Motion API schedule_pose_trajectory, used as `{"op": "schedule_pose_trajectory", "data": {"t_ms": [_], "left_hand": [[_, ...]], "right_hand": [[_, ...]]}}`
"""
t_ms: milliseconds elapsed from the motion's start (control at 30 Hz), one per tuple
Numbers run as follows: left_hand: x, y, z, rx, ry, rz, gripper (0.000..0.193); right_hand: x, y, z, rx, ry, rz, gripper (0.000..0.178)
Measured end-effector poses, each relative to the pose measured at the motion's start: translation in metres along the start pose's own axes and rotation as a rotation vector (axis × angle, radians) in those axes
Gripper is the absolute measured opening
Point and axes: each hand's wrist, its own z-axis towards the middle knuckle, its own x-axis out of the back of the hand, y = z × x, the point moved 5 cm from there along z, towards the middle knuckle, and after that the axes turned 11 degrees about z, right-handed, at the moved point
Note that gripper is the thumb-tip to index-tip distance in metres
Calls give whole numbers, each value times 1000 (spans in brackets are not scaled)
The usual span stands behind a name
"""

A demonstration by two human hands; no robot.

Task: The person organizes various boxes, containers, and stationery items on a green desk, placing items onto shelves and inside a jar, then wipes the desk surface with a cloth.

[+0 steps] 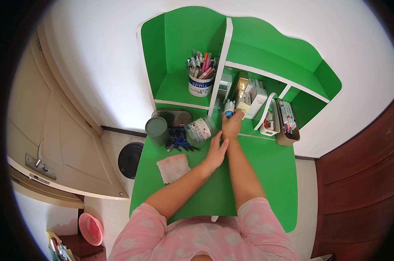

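right hand closed around a small blue-capped tube at the far shelf. left hand open, fingers against right wrist, holding nothing. clear jar lies just left on the green desk.

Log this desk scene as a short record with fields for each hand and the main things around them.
surface: green desk with a green shelf unit at the back
right hand: reaches into the lower shelf, fingers closed on a small blue-capped tube
left hand: rests against the right wrist, holds nothing
clear jar: lies on its side, left of the hands
loose pens: pile beside the jar
dark green cup: upright, left of the pens
pink cloth: flat on the desk
pen pot: white, full, on the upper left shelf
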Motion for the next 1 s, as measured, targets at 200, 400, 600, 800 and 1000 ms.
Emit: {"op": "schedule_pose_trajectory", "data": {"t_ms": [200, 400, 600, 800, 1000], "left_hand": [[8, 5, -10, -2, -10, -41, 60], [33, 11, -31, -75, -9, 39, 57], [115, 40, -58, -249, 103, 362, 51], [146, -2, -62, -171, 238, 488, 51], [156, -10, -94, -253, 327, 450, 51]], "right_hand": [[-3, 5, 5, 51, 49, 27, 53], [17, 7, -6, -20, 8, 108, 52], [49, -5, -28, 15, -112, 207, 36], [22, -29, -57, 52, -336, 209, 41], [6, -23, -64, -550, -497, 581, 35]]}}
